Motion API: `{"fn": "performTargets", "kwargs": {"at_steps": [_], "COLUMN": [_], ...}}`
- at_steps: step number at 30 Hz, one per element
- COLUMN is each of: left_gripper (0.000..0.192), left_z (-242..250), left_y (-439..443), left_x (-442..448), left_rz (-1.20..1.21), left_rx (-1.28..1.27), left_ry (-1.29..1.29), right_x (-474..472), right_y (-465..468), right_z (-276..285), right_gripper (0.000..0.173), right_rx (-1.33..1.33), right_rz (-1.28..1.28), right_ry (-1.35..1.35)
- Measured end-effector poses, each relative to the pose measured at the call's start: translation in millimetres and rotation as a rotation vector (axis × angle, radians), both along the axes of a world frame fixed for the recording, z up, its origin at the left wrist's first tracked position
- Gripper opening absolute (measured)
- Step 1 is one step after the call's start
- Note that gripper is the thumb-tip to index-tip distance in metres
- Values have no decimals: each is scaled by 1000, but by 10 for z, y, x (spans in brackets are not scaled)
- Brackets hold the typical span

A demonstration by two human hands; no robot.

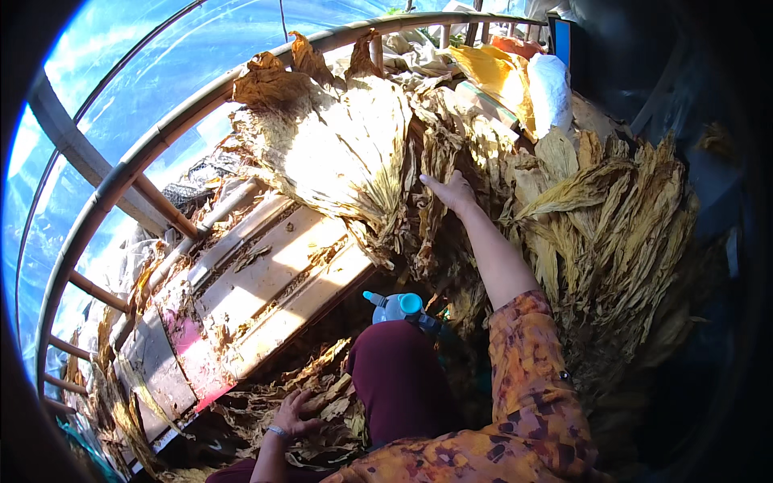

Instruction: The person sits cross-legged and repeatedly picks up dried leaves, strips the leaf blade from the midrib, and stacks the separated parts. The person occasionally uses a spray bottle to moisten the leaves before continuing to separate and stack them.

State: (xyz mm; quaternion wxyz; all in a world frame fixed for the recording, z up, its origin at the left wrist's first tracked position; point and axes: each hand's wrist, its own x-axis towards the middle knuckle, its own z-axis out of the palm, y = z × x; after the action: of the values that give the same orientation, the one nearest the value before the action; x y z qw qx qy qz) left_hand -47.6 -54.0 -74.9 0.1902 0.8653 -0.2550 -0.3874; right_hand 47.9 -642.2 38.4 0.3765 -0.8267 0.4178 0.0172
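Observation:
My right hand [453,192] reaches forward to a heap of dried leaves [441,157], which look like tobacco; thumb and index finger are spread, and the other fingers are partly hidden among the leaves. Whether it grips a leaf does not show. Just left of it lies a broad, sunlit stack of pale leaves [344,145] with brown tips. My left hand [296,413], with a band at the wrist, rests with spread fingers over loose brown leaves [332,386] low in the view, beside my knee. It appears to hold nothing.
A worn board bench [266,278] strewn with leaf scraps runs along the left, inside a curved bamboo rail [163,130]. A bluish jug with a turquoise lid [410,303] stands beyond my knee. More dried leaves [628,241] are piled at right; a yellow bag [498,69] lies behind.

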Motion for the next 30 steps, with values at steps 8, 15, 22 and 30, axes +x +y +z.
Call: {"fn": "performTargets", "kwargs": {"at_steps": [8,15,22,30], "left_gripper": [48,100,64,74], "left_z": [509,482,192,387], "left_y": [-884,-2623,-2794,-1789], "left_x": [1087,1907,2178,1665], "left_rz": [482,706,696,704], "left_rx": [-546,-829,-1008,-1227], "left_ry": [-110,322,582,495], "right_x": [-1,-21,-23,-88], "right_y": [179,101,1146,2126], "right_z": [114,-159,165,-14], "right_gripper": [122,93,77,52], "right_rx": [293,441,129,54], "right_rz": [22,145,330,624], "right_ry": [-156,-311,-391,-766]}}
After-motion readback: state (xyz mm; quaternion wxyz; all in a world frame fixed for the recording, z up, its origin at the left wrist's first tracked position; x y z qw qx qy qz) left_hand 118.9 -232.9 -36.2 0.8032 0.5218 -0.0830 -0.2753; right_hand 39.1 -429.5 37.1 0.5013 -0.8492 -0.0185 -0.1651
